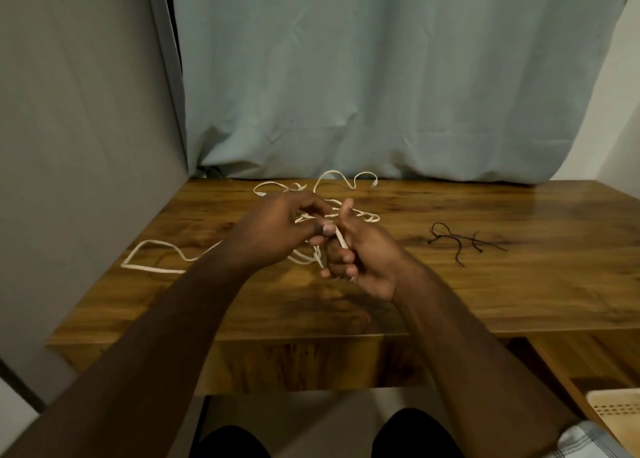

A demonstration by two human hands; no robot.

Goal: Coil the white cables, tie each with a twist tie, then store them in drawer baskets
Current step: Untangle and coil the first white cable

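Loose white cables [343, 180] sprawl across the middle of the wooden table [519, 284], with one long loop [152, 253] trailing to the left. My right hand [360, 260] grips a short bundle of cable loops in a closed fist, thumb raised. My left hand [280, 232] pinches a strand of the same cable right beside the right fist. Both hands hover just above the tabletop. Black twist ties [460, 241] lie loose on the table to the right of my hands.
A pale curtain [381, 77] hangs behind the table and a grey wall [69, 146] stands close on the left. A cream perforated basket [616, 409] shows at the lower right, below the table's edge. My knees are under the front edge.
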